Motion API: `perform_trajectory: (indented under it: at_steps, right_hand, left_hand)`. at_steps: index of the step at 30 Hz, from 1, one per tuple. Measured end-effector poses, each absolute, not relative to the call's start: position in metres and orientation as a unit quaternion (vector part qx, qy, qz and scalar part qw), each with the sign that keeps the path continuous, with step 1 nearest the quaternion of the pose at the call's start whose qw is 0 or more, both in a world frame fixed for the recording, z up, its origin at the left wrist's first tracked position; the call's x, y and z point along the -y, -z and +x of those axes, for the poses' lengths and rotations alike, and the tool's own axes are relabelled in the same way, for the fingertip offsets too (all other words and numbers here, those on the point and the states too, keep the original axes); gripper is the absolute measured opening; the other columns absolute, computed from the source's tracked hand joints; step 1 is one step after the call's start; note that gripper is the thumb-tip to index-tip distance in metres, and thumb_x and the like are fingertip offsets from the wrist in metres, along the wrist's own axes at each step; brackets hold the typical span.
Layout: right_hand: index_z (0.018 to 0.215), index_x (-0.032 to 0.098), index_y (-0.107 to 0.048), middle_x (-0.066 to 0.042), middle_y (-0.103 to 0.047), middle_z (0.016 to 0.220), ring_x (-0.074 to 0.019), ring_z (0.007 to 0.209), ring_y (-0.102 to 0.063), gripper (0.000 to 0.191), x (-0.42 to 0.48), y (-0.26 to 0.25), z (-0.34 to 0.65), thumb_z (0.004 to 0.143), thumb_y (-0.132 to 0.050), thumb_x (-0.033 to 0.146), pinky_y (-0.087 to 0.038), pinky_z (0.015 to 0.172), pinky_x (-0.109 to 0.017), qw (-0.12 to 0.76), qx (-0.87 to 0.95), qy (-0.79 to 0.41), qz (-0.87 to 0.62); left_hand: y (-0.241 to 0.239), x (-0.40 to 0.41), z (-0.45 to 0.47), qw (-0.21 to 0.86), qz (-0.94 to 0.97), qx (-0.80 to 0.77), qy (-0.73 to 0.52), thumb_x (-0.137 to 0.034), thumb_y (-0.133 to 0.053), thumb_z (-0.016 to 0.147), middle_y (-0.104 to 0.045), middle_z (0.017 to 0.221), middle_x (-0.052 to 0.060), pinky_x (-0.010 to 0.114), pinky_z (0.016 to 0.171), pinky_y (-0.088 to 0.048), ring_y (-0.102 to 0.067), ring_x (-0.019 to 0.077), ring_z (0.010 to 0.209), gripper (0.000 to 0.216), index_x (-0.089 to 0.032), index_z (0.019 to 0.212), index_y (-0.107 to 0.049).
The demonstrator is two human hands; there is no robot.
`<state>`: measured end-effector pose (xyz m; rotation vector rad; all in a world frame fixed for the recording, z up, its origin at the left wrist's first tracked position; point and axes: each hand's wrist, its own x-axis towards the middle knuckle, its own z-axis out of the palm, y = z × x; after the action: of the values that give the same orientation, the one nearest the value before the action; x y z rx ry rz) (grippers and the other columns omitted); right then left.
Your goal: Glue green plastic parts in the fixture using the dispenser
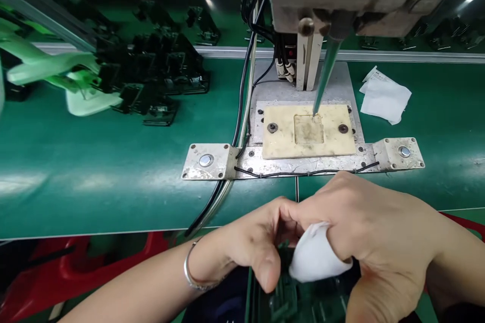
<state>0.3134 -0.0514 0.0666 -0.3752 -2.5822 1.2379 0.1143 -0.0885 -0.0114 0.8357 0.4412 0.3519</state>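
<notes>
Low in the view, my left hand (261, 245) is closed around the edge of a dark plastic part (299, 303), its thumb on the near side. Bent over the same part from the right is my right hand (375, 237). It presses a white cloth (318, 255) against the part, the cloth bunched under its fingers. The two hands meet at the fingertips, and the far edge of the part is hidden by them. Much of the part's lower end is cut off by the frame.
Ahead stands a press with a slim rod (328, 73) over a cream fixture plate (280, 144). Push buttons sit on a left bracket (212, 161) and right bracket (403, 152). White wipes (386, 96) lie right; several black parts (162, 70) lie left, near another person's hand (89, 96).
</notes>
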Motion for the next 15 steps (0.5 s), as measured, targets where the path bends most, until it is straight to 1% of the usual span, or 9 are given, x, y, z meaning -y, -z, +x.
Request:
perform_trajectory:
  at_steps: [2, 4, 6, 8, 10, 12, 14, 15]
  right_hand:
    - [0.062, 0.017, -0.059, 0.001, -0.048, 0.07, -0.0092, 0.053, -0.036, 0.069, 0.055, -0.06, 0.319, 0.096, -0.037, 0.073, -0.029, 0.054, -0.025, 0.115, 0.896, -0.407, -0.138]
    - [0.056, 0.017, -0.052, 0.003, -0.041, 0.064, -0.0083, 0.05, -0.029, 0.074, 0.059, -0.051, 0.321, 0.091, -0.036, 0.08, -0.023, 0.051, -0.026, 0.121, 0.898, -0.395, -0.151]
    - [0.055, 0.017, -0.05, 0.003, -0.041, 0.065, -0.008, 0.049, -0.028, 0.077, 0.062, -0.045, 0.317, 0.087, -0.035, 0.085, -0.021, 0.051, -0.026, 0.134, 0.898, -0.389, -0.158]
    - [0.056, 0.017, -0.052, 0.002, -0.045, 0.069, -0.0083, 0.05, -0.031, 0.079, 0.064, -0.043, 0.311, 0.085, -0.033, 0.088, -0.023, 0.051, -0.026, 0.143, 0.899, -0.384, -0.157]
    - [0.056, 0.017, -0.052, 0.001, -0.045, 0.069, -0.0086, 0.051, -0.032, 0.08, 0.062, -0.045, 0.309, 0.084, -0.03, 0.089, -0.023, 0.051, -0.026, 0.159, 0.895, -0.382, -0.164]
    - [0.055, 0.018, -0.052, 0.003, -0.04, 0.063, -0.0085, 0.049, -0.029, 0.081, 0.059, -0.049, 0.315, 0.084, -0.028, 0.09, -0.022, 0.051, -0.027, 0.185, 0.882, -0.385, -0.197]
    - [0.057, 0.019, -0.056, 0.003, -0.038, 0.06, -0.0091, 0.048, -0.029, 0.08, 0.058, -0.049, 0.331, 0.082, -0.031, 0.091, -0.023, 0.049, -0.028, 0.234, 0.855, -0.391, -0.247]
    - [0.061, 0.019, -0.061, 0.002, -0.041, 0.06, -0.01, 0.048, -0.032, 0.078, 0.06, -0.047, 0.342, 0.082, -0.034, 0.09, -0.025, 0.049, -0.028, 0.267, 0.838, -0.388, -0.275]
  left_hand:
    - [0.012, 0.088, 0.114, 0.893, 0.369, -0.193, -0.171, -0.074, -0.086, 0.049, -0.068, 0.072, 0.002, 0.027, 0.077, -0.051, -0.064, 0.0198, 0.074, 0.074, -0.012, 0.09, -0.077]
    - [0.011, 0.087, 0.114, 0.906, 0.33, -0.196, -0.179, -0.063, -0.094, 0.048, -0.069, 0.077, 0.002, 0.023, 0.079, -0.048, -0.061, 0.0172, 0.078, 0.067, -0.013, 0.091, -0.077]
    - [0.009, 0.086, 0.114, 0.914, 0.308, -0.193, -0.179, -0.055, -0.097, 0.046, -0.064, 0.073, 0.0, 0.02, 0.075, -0.045, -0.055, 0.0143, 0.076, 0.061, -0.013, 0.085, -0.076]
    - [0.005, 0.084, 0.114, 0.917, 0.31, -0.185, -0.171, -0.053, -0.097, 0.048, -0.056, 0.066, -0.002, 0.019, 0.069, -0.043, -0.05, 0.0123, 0.07, 0.056, -0.012, 0.076, -0.073]
    - [0.001, 0.083, 0.113, 0.907, 0.32, -0.208, -0.178, -0.055, -0.097, 0.047, -0.056, 0.069, -0.002, 0.02, 0.067, -0.043, -0.049, 0.0118, 0.068, 0.059, -0.012, 0.078, -0.071]
    - [-0.004, 0.083, 0.111, 0.875, 0.345, -0.263, -0.213, -0.057, -0.098, 0.041, -0.061, 0.08, 0.0, 0.021, 0.07, -0.044, -0.053, 0.0132, 0.073, 0.07, -0.014, 0.088, -0.071]
    - [-0.011, 0.086, 0.108, 0.827, 0.387, -0.316, -0.259, -0.053, -0.1, 0.036, -0.064, 0.087, 0.001, 0.02, 0.07, -0.045, -0.056, 0.0137, 0.076, 0.077, -0.017, 0.095, -0.069]
    - [-0.014, 0.087, 0.107, 0.799, 0.41, -0.334, -0.287, -0.049, -0.102, 0.034, -0.064, 0.087, 0.0, 0.018, 0.068, -0.045, -0.056, 0.0129, 0.076, 0.077, -0.019, 0.096, -0.068]
